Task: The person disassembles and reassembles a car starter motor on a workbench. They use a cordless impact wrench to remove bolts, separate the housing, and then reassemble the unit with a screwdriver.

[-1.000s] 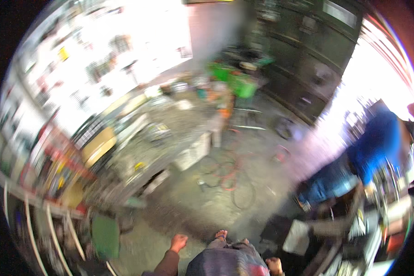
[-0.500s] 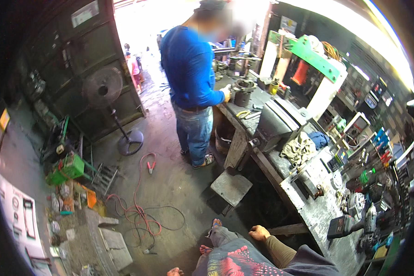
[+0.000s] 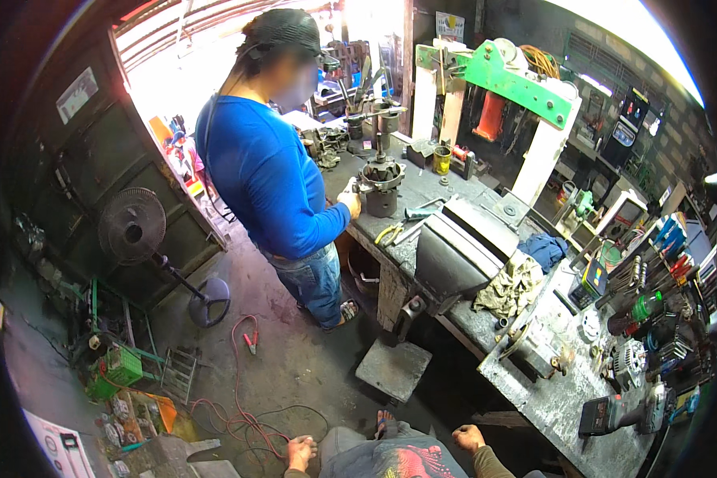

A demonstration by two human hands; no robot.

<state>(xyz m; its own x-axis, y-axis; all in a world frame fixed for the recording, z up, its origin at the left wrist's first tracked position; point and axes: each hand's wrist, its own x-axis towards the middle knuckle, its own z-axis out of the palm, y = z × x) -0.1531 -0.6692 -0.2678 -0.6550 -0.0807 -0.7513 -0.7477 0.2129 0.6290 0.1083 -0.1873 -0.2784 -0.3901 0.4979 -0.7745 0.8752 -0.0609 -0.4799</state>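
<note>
My left hand (image 3: 301, 452) hangs by my left thigh at the lower edge, fingers loosely bent and slightly apart, with nothing visible in it. On the other side, my right hand (image 3: 468, 437) is curled into a loose fist beside my dark printed shirt (image 3: 410, 462); no object shows in it. The right hand is nearest the workbench (image 3: 526, 390) but apart from it. A large bench vise (image 3: 462, 255) stands on the bench ahead. Farther off, a co-worker in a blue shirt (image 3: 267, 175) has a hand (image 3: 349, 199) at a round metal housing (image 3: 381, 187) on the bench.
A cordless impact wrench (image 3: 625, 410) lies on the bench at right, near several tools and a crumpled rag (image 3: 511, 285). A stool (image 3: 393, 370) stands under the vise. Red cables (image 3: 243, 422) coil over the floor; a standing fan (image 3: 133, 231) is at left.
My view has tilted up and turned, so the bench and co-worker sit lower and farther left in the picture. More of my left hand shows. The co-worker's hand stays at the housing.
</note>
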